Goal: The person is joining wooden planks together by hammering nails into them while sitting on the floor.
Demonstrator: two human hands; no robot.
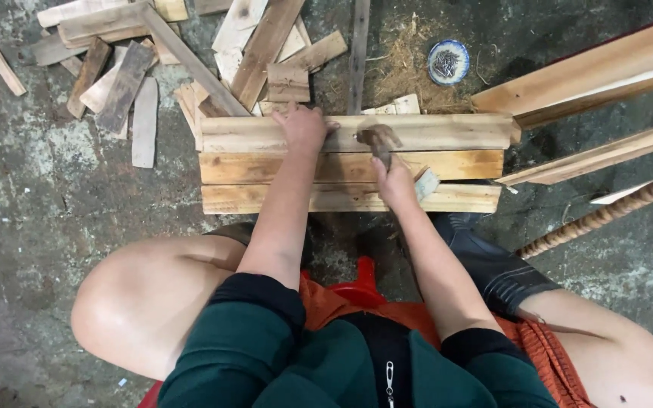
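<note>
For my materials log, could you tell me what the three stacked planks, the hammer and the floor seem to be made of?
Planks: bare, unfinished wood, with visible grain. Hammer in the right hand: dark head, probably metal; blurred. Floor: rough, stained grey, likely concrete.

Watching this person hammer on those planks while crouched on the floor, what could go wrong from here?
The left hand rests on the top plank right beside the hammer head, so a stray blow could hit its fingers. The right hand grips the handle close to the head, which may give less control. The three stacked planks lie loose on the rough floor and might shift under a strike. The bare knees sit close to the work, where splinters could fly.
</note>
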